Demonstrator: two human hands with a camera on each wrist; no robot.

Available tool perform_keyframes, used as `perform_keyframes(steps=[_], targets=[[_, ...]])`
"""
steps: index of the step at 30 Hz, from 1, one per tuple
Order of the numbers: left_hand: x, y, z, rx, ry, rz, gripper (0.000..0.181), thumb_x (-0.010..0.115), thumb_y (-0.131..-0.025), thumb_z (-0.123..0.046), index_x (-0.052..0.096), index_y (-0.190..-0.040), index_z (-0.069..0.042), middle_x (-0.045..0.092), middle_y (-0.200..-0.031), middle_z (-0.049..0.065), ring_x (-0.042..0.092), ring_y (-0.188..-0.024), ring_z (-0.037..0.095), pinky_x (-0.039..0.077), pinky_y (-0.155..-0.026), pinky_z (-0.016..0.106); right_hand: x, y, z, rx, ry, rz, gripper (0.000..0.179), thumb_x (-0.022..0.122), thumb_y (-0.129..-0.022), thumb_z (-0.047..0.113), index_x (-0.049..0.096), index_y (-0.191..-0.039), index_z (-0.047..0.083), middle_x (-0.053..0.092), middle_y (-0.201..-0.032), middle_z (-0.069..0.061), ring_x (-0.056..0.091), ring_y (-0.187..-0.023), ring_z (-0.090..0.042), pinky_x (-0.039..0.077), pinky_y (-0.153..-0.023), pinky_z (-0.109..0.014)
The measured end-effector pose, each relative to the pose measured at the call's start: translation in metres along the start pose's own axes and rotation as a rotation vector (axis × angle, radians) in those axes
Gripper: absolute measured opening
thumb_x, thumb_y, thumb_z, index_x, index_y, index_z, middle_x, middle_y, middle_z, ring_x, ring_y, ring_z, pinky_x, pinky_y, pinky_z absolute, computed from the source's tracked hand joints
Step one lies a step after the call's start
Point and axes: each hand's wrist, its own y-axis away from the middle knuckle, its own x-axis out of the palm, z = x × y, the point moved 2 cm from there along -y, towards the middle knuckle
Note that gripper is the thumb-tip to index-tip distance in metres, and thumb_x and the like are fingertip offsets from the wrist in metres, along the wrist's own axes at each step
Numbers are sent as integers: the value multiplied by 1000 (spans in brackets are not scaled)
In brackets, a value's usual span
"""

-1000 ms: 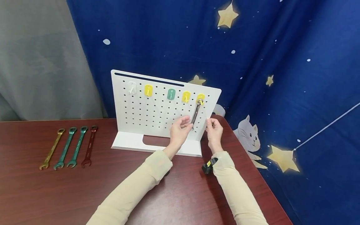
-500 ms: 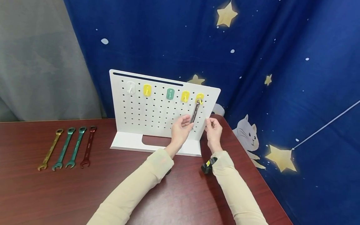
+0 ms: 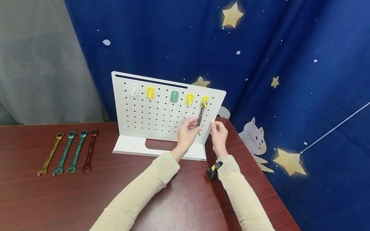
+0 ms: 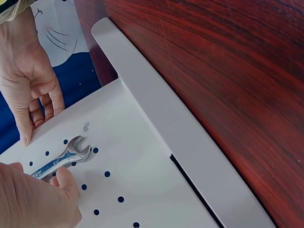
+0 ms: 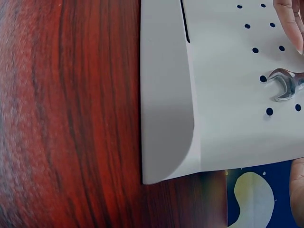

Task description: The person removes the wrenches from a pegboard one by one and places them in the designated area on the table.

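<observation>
A silver combination wrench (image 3: 200,114) hangs by its ring end from the rightmost yellow hook (image 3: 204,99) on a white pegboard (image 3: 150,123). My left hand (image 3: 186,133) pinches its lower shank between thumb and fingers. The open-ended jaw of the wrench (image 4: 80,151) lies close to the board face in the left wrist view. At the board's right edge, my right hand (image 3: 219,133) grips the panel, thumb in front and fingers behind. Only parts of both hands show in the right wrist view, where the wrench's jaw end (image 5: 285,85) enters from the right.
Left of the board lie a gold wrench (image 3: 50,154), two green wrenches (image 3: 65,154) and a red wrench (image 3: 90,150), side by side. White (image 3: 134,90), yellow (image 3: 150,92), green (image 3: 174,96) and yellow hooks (image 3: 189,99) hold nothing. The table (image 3: 95,192) ends at the right.
My left hand has shifted slightly right relative to the board, and the wrench's lower end swung a little right with it. My right hand stays on the board's edge.
</observation>
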Motion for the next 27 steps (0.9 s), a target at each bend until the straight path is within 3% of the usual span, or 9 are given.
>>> perform_keyframes(steps=[8, 17, 27], targets=[[3, 0, 0, 7, -8, -6, 30, 68, -82, -2, 65, -112, -4, 68, -104, 13, 63, -97, 27, 51, -89, 36, 0, 1, 1, -8, 3, 8, 22, 61, -92, 17, 59, -91, -4, 57, -77, 3, 48, -64, -8, 44, -58, -15], [4, 3, 0, 26, -26, -12, 26, 68, -82, -4, 67, -108, -7, 70, -102, 8, 64, -93, 22, 50, -85, 29, -1, 2, 0, 13, -8, 5, 12, 61, -92, 16, 59, -84, 7, 57, -74, 4, 48, -64, -11, 47, -59, -19], [9, 1, 0, -53, 13, 30, 30, 67, -85, -7, 63, -116, -7, 68, -111, 9, 61, -101, 24, 48, -92, 35, -1, 0, 0, 14, 1, 5, 13, 61, -92, 18, 60, -86, 6, 57, -74, 4, 48, -64, -11, 47, -59, -18]])
